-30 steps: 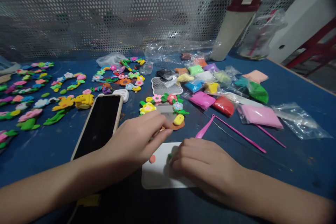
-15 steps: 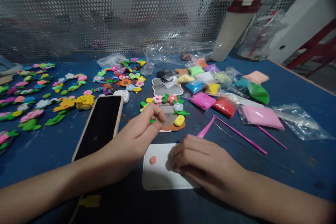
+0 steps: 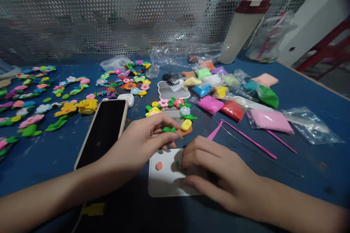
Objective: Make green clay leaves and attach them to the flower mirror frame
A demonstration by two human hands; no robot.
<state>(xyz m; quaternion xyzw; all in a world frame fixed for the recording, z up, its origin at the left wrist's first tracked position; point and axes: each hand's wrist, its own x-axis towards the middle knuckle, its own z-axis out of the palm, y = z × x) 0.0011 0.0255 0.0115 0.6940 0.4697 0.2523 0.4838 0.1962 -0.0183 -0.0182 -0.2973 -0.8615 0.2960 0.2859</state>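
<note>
My left hand (image 3: 149, 134) hovers at the lower left of a decorated clay frame (image 3: 185, 110), thumb and index finger around a small green clay piece (image 3: 169, 129). Its fingers cover part of the frame, which bears flowers, leaves and a yellow oval figure (image 3: 186, 125). Over the right part of a white board (image 3: 165, 185) is my right hand (image 3: 216, 169), its fingers bent and the thumb apart from them. Beside its fingertips a bit of green clay (image 3: 177, 164) shows, partly hidden. An orange-pink clay blob (image 3: 159, 166) lies on the board's left side.
A phone (image 3: 105, 127) lies left of the board. Farther left are several finished clay pieces (image 3: 72, 86). Bagged coloured clay (image 3: 210, 105) and pink tools (image 3: 248, 139) lie to the right. A tumbler (image 3: 243, 32) stands at the back before a perforated metal panel (image 3: 123, 14).
My left hand has shifted right and down, its fingers spreading, with the green piece moving along. My right thumb has parted from the fingers above the board.
</note>
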